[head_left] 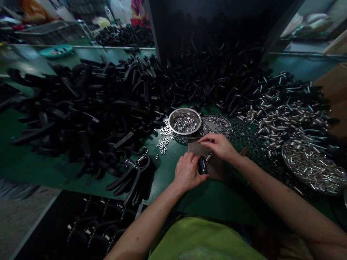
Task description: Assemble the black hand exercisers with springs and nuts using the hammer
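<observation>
My left hand (189, 170) is wrapped round a black plastic handle part (202, 165), low over a flat brown plate (217, 168) on the green table. A metal spring (208, 157) sticks out beside that part, towards my right hand. Just beyond, my right hand (219, 145) has thumb and fingertips pinched together; whatever lies between them is too small to make out. A steel bowl (185, 131) of small nuts stands in front of both hands. Right of it, a shallow round tray (230, 126) holds small metal pieces.
Loose nuts (163, 144) lie left of the bowl. Black handles (81, 97) pile up at left and back. Springs and bolts (287, 104) heap at right, near a tray of metal pins (314, 169). Spring-fitted grips (132, 173) lie left. A box of assembled grips (94, 227) sits lower left.
</observation>
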{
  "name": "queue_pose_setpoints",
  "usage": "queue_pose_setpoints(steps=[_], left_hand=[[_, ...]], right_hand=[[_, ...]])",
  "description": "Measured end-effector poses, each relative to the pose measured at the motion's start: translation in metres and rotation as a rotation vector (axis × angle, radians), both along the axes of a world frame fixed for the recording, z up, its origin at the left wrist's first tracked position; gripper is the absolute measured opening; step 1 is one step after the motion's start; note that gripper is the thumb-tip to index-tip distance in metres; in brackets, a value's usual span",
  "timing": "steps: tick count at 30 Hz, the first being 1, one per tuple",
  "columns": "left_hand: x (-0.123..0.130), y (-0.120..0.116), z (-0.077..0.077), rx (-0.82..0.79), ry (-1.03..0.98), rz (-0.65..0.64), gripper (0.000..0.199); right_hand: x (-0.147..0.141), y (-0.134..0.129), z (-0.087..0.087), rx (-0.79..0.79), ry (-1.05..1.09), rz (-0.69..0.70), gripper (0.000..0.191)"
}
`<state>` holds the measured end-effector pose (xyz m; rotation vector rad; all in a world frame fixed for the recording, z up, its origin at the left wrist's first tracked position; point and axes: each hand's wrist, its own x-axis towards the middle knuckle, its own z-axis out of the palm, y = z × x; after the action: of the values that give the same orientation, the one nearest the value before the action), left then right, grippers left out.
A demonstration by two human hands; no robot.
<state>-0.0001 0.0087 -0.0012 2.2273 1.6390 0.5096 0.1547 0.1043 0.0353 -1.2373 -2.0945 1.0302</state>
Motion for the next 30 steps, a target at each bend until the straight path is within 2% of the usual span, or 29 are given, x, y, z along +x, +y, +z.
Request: queue_pose_setpoints(steps=[5, 11, 15, 18, 20, 23, 25, 28, 30], left_hand=[[-0.001, 0.0, -0.002, 0.005, 0.005, -0.019, 0.055], [0.0, -0.001, -0.002, 0.016, 0.011, -0.02, 0.053], [0.001, -0.001, -0.002, 0.03, 0.055, -0.01, 0.043], [0.001, -0.002, -0.002, 0.037, 0.069, -0.014, 0.042], [0.0, -0.003, -0.002, 0.041, 0.05, -0.027, 0.048], [-0.001, -0.004, -0.002, 0.05, 0.015, -0.052, 0.06], [-0.002, -0.004, -0.002, 0.054, 0.007, -0.076, 0.061], [-0.003, -0.004, -0.002, 0.058, 0.017, -0.105, 0.056], [-0.003, -0.003, -0.001, 0.061, 0.03, -0.122, 0.055]], right_hand=[[0.017, -0.038, -0.016, 0.151, -0.177, 0.126, 0.021], [0.001, -0.049, -0.013, 0.271, -0.433, 0.165, 0.022], [-0.007, -0.06, -0.016, 0.473, -0.633, 0.228, 0.013], [-0.003, -0.068, -0.024, 0.565, -0.626, 0.236, 0.016], [0.004, -0.069, -0.03, 0.537, -0.537, 0.191, 0.019], [0.02, -0.059, -0.032, 0.46, -0.317, 0.055, 0.019], [0.032, -0.042, -0.031, 0.432, -0.258, -0.055, 0.018], [0.048, -0.001, -0.029, 0.401, -0.41, -0.2, 0.018], [0.055, 0.031, -0.032, 0.385, -0.502, -0.249, 0.018]])
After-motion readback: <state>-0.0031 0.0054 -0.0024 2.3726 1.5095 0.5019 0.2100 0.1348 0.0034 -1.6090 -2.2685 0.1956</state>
